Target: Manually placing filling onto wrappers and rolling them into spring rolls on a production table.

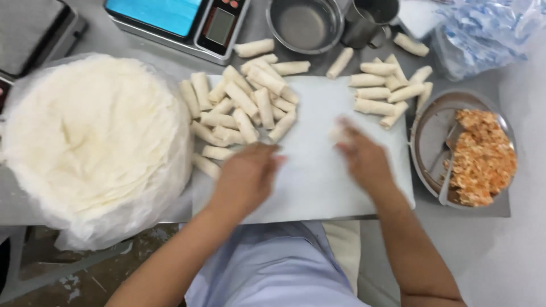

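Down on the grey metal worktop we see a white rectangular cutting board, and we take that board as our landmark. Both of our hands are over it, well apart from each other. Our left hand hovers over the board's left half with its fingers curled loosely, just below a heap of pale, rolled spring rolls that covers the board's upper left corner — we cannot tell whether it holds anything. Our right hand sits right of the board's middle, its fingertips closed around a small pale roll, blurred by motion.

A second cluster of finished rolls lies at the board's upper right corner, some spilling onto the worktop. Left of the board sits a big round stack of thin white wrappers in clear plastic. Right of the board — just beside its edge — stands a round metal pan with orange shredded filling and a spoon. Beyond the board's far edge are a digital scale with a blue platform, a round metal bowl and a metal cup.
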